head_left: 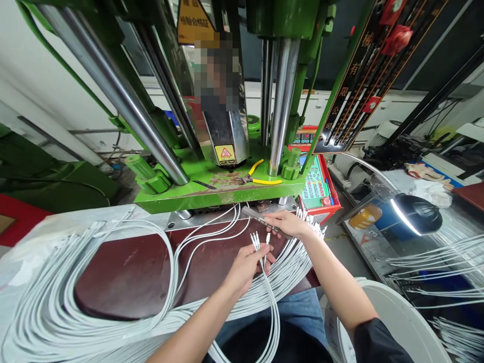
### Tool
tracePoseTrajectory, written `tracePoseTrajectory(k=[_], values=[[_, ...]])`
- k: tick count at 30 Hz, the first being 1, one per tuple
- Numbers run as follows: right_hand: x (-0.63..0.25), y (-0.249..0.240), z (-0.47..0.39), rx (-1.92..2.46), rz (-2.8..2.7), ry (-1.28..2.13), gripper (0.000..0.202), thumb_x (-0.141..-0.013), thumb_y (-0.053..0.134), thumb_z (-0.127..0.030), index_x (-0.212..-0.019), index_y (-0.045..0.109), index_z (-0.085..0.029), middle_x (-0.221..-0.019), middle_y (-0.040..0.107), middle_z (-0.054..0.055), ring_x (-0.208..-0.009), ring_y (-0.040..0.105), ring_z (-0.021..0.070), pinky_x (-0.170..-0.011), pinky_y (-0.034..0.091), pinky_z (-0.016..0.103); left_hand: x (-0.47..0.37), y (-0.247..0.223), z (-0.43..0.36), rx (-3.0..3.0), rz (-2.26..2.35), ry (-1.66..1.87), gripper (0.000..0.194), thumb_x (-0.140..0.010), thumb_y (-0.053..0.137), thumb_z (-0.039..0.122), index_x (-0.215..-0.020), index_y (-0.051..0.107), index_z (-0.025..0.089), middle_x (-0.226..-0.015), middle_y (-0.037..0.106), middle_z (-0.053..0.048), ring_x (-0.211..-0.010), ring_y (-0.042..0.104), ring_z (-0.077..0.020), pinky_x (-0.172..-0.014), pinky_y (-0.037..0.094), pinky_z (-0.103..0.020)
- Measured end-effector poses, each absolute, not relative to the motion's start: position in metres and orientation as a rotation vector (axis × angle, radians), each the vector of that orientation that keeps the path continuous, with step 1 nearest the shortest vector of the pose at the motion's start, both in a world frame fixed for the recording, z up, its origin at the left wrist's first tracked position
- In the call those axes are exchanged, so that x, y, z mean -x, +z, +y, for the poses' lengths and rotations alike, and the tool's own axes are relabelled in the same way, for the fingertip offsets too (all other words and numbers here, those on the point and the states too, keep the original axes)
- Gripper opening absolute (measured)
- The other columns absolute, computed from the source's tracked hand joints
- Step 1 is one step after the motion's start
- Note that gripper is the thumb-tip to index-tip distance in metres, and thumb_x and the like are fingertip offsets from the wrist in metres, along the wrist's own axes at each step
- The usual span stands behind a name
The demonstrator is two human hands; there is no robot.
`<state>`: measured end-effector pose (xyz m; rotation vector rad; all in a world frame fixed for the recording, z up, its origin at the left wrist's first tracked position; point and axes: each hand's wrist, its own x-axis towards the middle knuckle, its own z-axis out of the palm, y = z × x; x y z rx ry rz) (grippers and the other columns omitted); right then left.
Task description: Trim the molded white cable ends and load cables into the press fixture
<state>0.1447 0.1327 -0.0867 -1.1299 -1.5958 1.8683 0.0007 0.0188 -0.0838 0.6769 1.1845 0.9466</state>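
My left hand [247, 264] is closed on several thin white cables [275, 307], their ends pointing up past my fingertips. Just above it, my right hand [285, 223] grips a flat grey metal bar [252, 216] that slants up to the left; its exact kind is unclear. One white cable end [268, 238] stands close under the bar. Other white cables [212, 222] run into the gap below the green press plate [227, 194]. A large bundle of white cables [41, 287] curves across the brown work surface [124, 269] and passes beneath my hands.
Yellow-handled pliers [264, 180] and a thin dark strip [204, 184] lie on the press plate between steel columns [282, 106]. Right of it is a red control box [329, 184] with buttons. A white bucket [401, 307] stands by my right arm, near a side table [381, 232] with a lamp [416, 214].
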Motion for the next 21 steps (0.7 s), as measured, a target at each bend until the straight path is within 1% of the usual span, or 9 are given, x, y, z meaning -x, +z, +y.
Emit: tracePoseTrajectory(k=[3, 7, 10, 14, 17, 21], values=[[-0.137, -0.091, 0.135, 1.097, -1.451, 1.947, 0.037, -0.084, 0.063, -0.033, -0.118, 0.065, -0.018, -0.067, 0.064, 0.002, -0.051, 0.050, 0.0095, -0.043, 0.043, 0.021, -0.003, -0.088, 0.021, -0.690, 1.204, 0.899, 0.031, -0.071, 0.070, 0.038, -0.082, 0.064, 0.010, -0.062, 0.064, -0.004, -0.044, 0.049, -0.0093, -0.045, 0.037, -0.023], [-0.142, -0.088, 0.133, 1.045, -1.445, 2.004, 0.033, -0.085, 0.061, -0.029, -0.116, 0.066, -0.018, -0.065, 0.063, 0.000, -0.048, 0.047, 0.0076, -0.044, 0.044, 0.021, -0.006, -0.089, 0.024, -0.710, 1.222, 0.866, 0.029, -0.071, 0.070, 0.038, -0.079, 0.063, 0.010, -0.060, 0.063, -0.004, -0.042, 0.047, -0.0089, -0.044, 0.036, -0.024], [-0.147, -0.086, 0.131, 1.038, -1.488, 1.998, 0.033, -0.087, 0.058, -0.027, -0.119, 0.065, -0.018, -0.064, 0.062, -0.001, -0.048, 0.048, 0.0077, -0.046, 0.044, 0.022, -0.008, -0.088, 0.026, -0.727, 1.236, 0.844, 0.028, -0.071, 0.069, 0.037, -0.079, 0.063, 0.010, -0.059, 0.062, -0.003, -0.042, 0.046, -0.0090, -0.043, 0.036, -0.023], [-0.148, -0.085, 0.129, 1.010, -1.483, 2.021, 0.036, -0.085, 0.061, -0.029, -0.119, 0.065, -0.019, -0.065, 0.061, -0.001, -0.053, 0.050, 0.0095, -0.048, 0.044, 0.022, -0.011, -0.088, 0.029, -0.742, 1.259, 0.838, 0.026, -0.071, 0.068, 0.035, -0.079, 0.063, 0.010, -0.058, 0.062, -0.004, -0.041, 0.046, -0.0090, -0.042, 0.036, -0.023], [-0.146, -0.085, 0.128, 1.005, -1.536, 1.982, 0.037, -0.084, 0.061, -0.030, -0.119, 0.066, -0.018, -0.064, 0.060, 0.000, -0.056, 0.051, 0.0103, -0.048, 0.043, 0.022, -0.011, -0.089, 0.031, -0.743, 1.278, 0.845, 0.025, -0.071, 0.068, 0.034, -0.078, 0.063, 0.010, -0.058, 0.062, -0.004, -0.039, 0.045, -0.0089, -0.041, 0.036, -0.023], [-0.145, -0.086, 0.126, 0.951, -1.709, 1.822, 0.036, -0.085, 0.060, -0.031, -0.117, 0.067, -0.018, -0.067, 0.062, 0.000, -0.058, 0.050, 0.0100, -0.051, 0.042, 0.021, -0.010, -0.089, 0.032, -0.729, 1.290, 0.858, 0.025, -0.070, 0.069, 0.032, -0.077, 0.063, 0.010, -0.057, 0.062, -0.004, -0.039, 0.045, -0.0093, -0.040, 0.037, -0.024]])
